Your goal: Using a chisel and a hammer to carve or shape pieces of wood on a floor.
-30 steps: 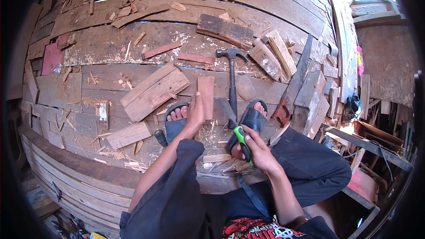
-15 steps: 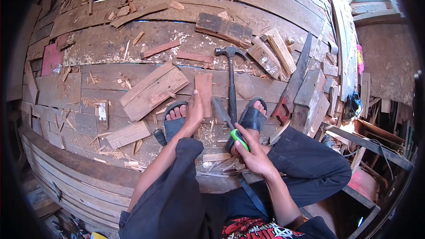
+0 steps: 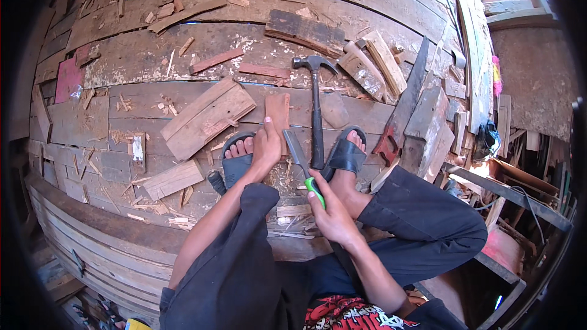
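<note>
My left hand (image 3: 265,151) grips a short reddish-brown wood block (image 3: 278,110) along its left side, the thumb laid toward its face. The block stands between my sandalled feet. My right hand (image 3: 334,215) is closed round the green and black handle of a chisel (image 3: 296,151). Its flat steel blade slants up and left, and the tip lies beside the block's lower right edge; whether they touch I cannot tell. Just right of the block, a black claw hammer (image 3: 315,110) rests on the boards with its head at the far end.
A handsaw (image 3: 409,104) with a red handle lies at the right, beside thick wood blocks (image 3: 428,116). A wide plank offcut (image 3: 208,117) sits left of my feet. Beyond the hammer is a dark-faced wood block (image 3: 304,33). Shavings and chips litter the gapped floorboards.
My right hand has brought the chisel left, closer to the wood block. The left hand keeps its hold on the block. The whole view has shifted slightly.
</note>
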Action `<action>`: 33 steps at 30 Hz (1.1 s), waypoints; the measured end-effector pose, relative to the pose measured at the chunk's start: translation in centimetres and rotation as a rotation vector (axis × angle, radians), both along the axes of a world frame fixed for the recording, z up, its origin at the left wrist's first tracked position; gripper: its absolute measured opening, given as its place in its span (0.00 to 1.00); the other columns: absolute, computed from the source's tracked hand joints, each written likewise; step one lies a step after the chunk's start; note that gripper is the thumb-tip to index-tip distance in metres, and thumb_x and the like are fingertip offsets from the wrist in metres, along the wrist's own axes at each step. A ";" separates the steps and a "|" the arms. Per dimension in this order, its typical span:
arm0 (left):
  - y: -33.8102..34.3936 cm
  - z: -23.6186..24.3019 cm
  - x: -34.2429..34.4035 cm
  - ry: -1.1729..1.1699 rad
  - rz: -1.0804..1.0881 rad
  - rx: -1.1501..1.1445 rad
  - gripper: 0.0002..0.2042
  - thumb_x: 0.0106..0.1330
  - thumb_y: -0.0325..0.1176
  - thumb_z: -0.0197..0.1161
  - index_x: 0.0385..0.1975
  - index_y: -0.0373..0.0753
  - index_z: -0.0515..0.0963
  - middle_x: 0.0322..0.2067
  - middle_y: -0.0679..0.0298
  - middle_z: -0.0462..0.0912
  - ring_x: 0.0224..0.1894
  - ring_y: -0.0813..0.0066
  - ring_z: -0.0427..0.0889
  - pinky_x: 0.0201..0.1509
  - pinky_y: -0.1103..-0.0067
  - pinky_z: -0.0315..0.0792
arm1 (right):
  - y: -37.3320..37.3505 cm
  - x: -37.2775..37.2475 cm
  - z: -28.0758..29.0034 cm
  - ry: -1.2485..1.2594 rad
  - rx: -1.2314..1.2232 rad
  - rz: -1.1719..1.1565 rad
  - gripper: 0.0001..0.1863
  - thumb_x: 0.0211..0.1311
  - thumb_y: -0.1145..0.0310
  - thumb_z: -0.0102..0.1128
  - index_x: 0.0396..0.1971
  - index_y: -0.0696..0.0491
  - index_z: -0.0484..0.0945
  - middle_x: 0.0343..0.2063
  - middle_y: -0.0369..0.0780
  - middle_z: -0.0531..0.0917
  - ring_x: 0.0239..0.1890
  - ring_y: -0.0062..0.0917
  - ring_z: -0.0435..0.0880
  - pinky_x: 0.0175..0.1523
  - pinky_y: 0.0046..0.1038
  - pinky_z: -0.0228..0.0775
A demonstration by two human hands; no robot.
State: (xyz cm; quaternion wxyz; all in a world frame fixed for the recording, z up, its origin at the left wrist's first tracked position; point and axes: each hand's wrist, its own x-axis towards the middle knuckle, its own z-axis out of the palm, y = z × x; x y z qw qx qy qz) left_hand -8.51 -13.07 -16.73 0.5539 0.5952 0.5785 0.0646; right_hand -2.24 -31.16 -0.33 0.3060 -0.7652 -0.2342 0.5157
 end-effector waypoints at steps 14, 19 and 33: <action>0.3 0.9 0.3 0.047 0.034 0.079 0.40 0.82 0.55 0.29 0.37 0.19 0.79 0.36 0.30 0.83 0.46 0.31 0.83 0.54 0.53 0.71 | 0.9 -2.0 -1.7 0.004 -0.006 -0.100 0.29 0.80 0.63 0.49 0.76 0.51 0.58 0.57 0.57 0.80 0.60 0.44 0.82 0.66 0.37 0.68; 0.5 1.6 0.2 0.048 0.037 -0.058 0.41 0.81 0.59 0.31 0.56 0.20 0.76 0.55 0.29 0.79 0.64 0.36 0.75 0.70 0.60 0.62 | 0.8 -1.4 -2.2 0.028 0.025 -0.115 0.28 0.81 0.63 0.48 0.76 0.51 0.59 0.62 0.59 0.77 0.67 0.45 0.77 0.70 0.38 0.64; -0.1 1.1 0.1 0.122 0.038 0.027 0.41 0.82 0.56 0.31 0.43 0.15 0.79 0.47 0.22 0.78 0.56 0.25 0.75 0.65 0.52 0.63 | 2.7 6.9 2.7 0.387 -0.001 -0.461 0.28 0.83 0.62 0.48 0.78 0.44 0.58 0.23 0.30 0.69 0.16 0.13 0.65 0.20 0.20 0.58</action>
